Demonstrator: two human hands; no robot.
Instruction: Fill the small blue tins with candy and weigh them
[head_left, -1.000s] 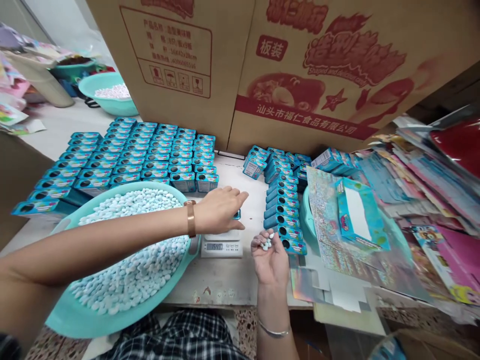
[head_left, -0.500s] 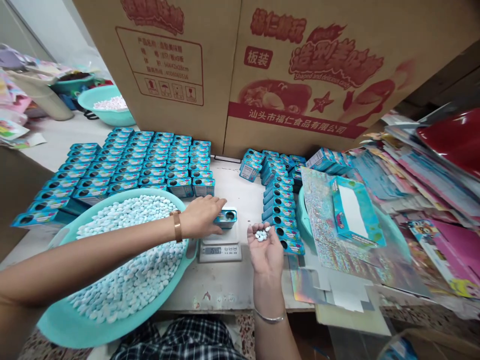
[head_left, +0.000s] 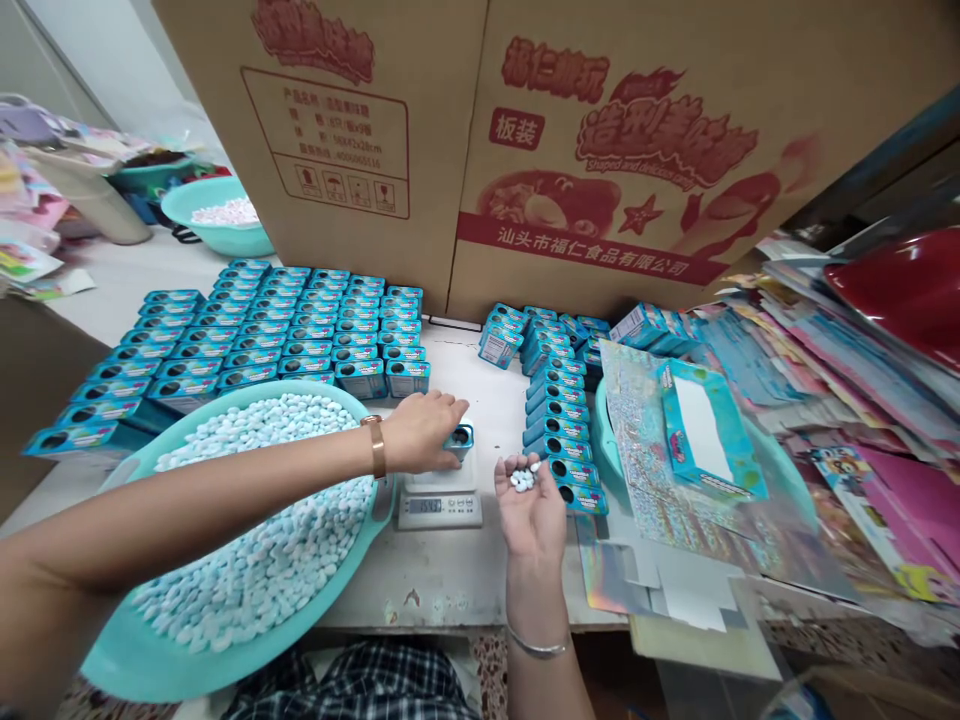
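My left hand point(head_left: 421, 432) reaches over a small blue candy box point(head_left: 462, 437) on the white digital scale point(head_left: 441, 509). Its thumb and fingers lie on either side of the box, which they largely cover. Palm up and cupped, my right hand point(head_left: 531, 515) holds several small white and pale blue candies point(head_left: 523, 480) just right of the scale. Under my left forearm, a turquoise basin point(head_left: 360, 540) is full of the same kind of candies.
Rows of blue boxes point(head_left: 292, 330) stand behind the basin, and a column of more boxes point(head_left: 559, 410) is right of the scale. A large cardboard carton point(head_left: 420, 240) blocks the back. Holographic sheets point(head_left: 645, 460) and stacked printed cards point(head_left: 787, 370) lie at right.
My left hand has slid right, over the box on the scale, and now covers more of it. My right hand stays nearly still with the candies in its palm.
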